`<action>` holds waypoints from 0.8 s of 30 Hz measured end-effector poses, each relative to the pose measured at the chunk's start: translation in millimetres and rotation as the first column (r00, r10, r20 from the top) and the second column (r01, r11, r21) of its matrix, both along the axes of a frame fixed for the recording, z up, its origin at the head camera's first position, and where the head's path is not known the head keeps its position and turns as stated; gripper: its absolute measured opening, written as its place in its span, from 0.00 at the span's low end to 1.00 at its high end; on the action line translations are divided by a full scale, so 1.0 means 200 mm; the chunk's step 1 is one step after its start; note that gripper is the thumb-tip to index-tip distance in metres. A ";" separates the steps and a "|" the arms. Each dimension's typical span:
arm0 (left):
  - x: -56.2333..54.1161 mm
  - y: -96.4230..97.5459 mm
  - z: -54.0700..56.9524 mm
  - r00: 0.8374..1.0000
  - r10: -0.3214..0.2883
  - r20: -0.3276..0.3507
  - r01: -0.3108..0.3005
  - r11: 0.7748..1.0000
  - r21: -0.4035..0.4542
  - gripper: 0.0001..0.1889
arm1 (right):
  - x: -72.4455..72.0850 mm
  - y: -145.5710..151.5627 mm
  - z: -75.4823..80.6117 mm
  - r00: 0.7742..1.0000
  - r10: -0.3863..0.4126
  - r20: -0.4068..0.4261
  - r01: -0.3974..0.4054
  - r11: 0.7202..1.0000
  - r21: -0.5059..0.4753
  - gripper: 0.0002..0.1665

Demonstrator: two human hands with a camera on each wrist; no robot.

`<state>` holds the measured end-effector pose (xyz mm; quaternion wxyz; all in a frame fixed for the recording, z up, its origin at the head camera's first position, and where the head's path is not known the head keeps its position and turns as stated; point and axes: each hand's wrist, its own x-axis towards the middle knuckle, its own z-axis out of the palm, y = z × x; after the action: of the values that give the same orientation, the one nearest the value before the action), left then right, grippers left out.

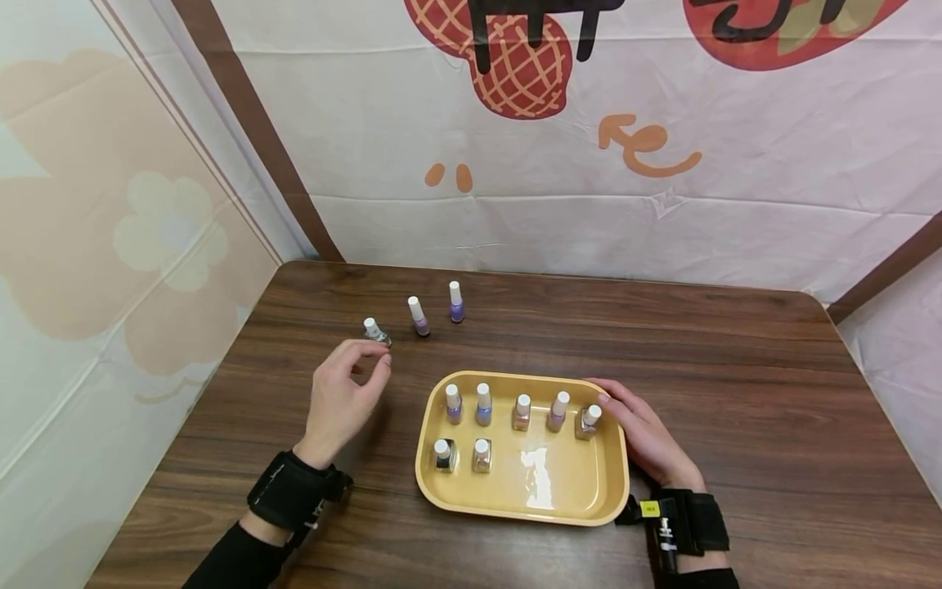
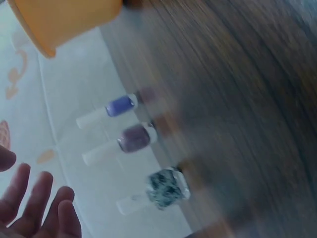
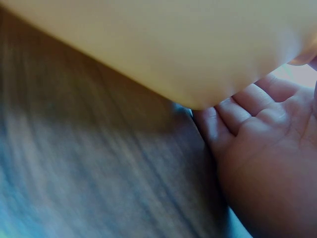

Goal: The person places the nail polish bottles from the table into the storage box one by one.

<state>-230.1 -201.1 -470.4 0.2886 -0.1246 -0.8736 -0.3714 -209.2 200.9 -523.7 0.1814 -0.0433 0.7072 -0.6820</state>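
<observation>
My left hand [image 1: 346, 397] is over the table's left side, fingers loosely bent with nothing between them. Just past its fingertips stands a nail polish bottle with dark flakes [image 2: 166, 189] and a white cap; the left wrist view shows a gap between them. Beyond it are a mauve nail polish bottle [image 1: 418, 316] and a purple one [image 1: 456, 302], both upright. With my right hand [image 1: 643, 429] I hold the yellow tray [image 1: 522, 517] at its right end, thumb at the rim and fingers along the outer wall [image 3: 198, 74]. Several white-capped nail polish bottles [image 1: 482, 405] stand inside.
Inside the tray, the bottles form a back row and a shorter front row at left, including a black one [image 1: 444, 456]. A brown wooden table [image 1: 773, 425] lies underneath. A printed cloth [image 1: 559, 237] hangs along its back edge, another cloth on the left.
</observation>
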 end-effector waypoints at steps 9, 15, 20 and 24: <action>-0.07 -0.07 -0.04 0.982 0.147 0.118 -0.155 0.986 0.063 0.05 | 0.00 0.00 0.00 1.000 0.014 -0.020 -0.014 1.000 -0.007 0.30; -0.13 -0.11 -0.06 0.956 0.201 0.211 -0.223 0.972 0.081 0.10 | 0.00 0.00 0.00 1.000 0.005 -0.024 -0.005 1.000 -0.002 0.30; -0.18 -0.12 -0.08 0.917 0.243 0.317 -0.270 0.962 0.045 0.15 | 0.00 0.00 0.01 1.000 0.005 -0.014 -0.005 1.000 0.011 0.31; -0.22 -0.13 -0.10 0.891 0.258 0.373 -0.286 0.958 0.020 0.18 | 0.00 0.00 0.01 1.000 0.008 -0.020 -0.008 1.000 0.013 0.31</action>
<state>-274.0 -227.6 -490.5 0.1739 0.0813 -0.9064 -0.3763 -209.0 200.8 -521.3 0.1774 -0.0518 0.7133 -0.6760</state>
